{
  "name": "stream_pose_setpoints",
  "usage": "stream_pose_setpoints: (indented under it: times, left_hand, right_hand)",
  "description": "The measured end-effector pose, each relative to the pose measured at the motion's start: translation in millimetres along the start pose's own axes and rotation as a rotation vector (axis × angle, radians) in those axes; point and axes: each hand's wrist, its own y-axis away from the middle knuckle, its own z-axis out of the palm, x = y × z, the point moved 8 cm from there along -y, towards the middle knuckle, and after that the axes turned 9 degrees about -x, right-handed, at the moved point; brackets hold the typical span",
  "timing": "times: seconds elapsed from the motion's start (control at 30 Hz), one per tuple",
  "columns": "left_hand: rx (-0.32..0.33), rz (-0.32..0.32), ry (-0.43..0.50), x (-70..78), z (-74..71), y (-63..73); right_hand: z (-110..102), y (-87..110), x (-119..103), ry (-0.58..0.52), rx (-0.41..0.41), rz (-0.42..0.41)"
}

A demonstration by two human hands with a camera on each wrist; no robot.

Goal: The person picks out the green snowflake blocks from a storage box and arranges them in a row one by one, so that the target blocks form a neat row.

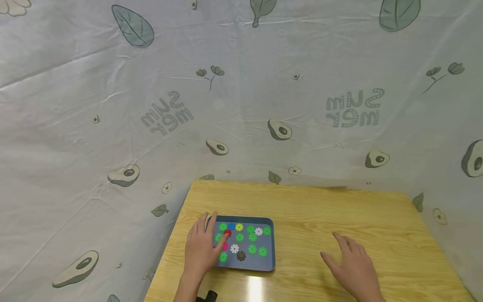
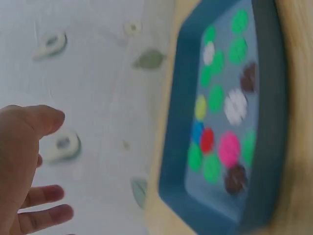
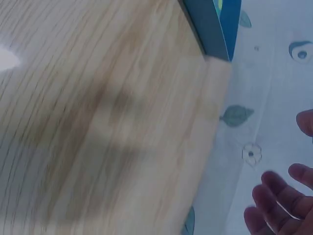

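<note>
A blue-grey tray (image 1: 264, 263) lies on the wooden table, toward its left side. Scattered flat in it are notched discs like plastic snowflake pieces: several green discs (image 1: 252, 249), white ones (image 1: 235, 248), a yellow disc (image 1: 239, 227), a red disc (image 2: 207, 140), a blue disc (image 2: 197, 131), a pink disc (image 2: 229, 149) and brown ones (image 1: 241, 256). My left hand (image 1: 203, 247) hovers over the tray's left side, fingers spread, holding nothing. Well to the right of the tray, my right hand (image 1: 354, 268) hangs above the table with loose fingers and nothing in it.
The light wooden table (image 1: 302, 209) reaches to a pale curtain (image 1: 241, 105) printed with avocados and leaves. A dark object (image 1: 208, 296) shows beside the left forearm at the bottom edge. Light glares off the tabletop in front of the tray.
</note>
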Motion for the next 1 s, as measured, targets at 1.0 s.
stream_pose_setpoints:
  times: [1.0]
  left_hand:
    - [-0.244, -0.323, 0.172, -92.1, 94.5, 57.7]
  right_hand:
    - [165.2, -43.0, -79.0, -0.323, -0.281, 0.06]
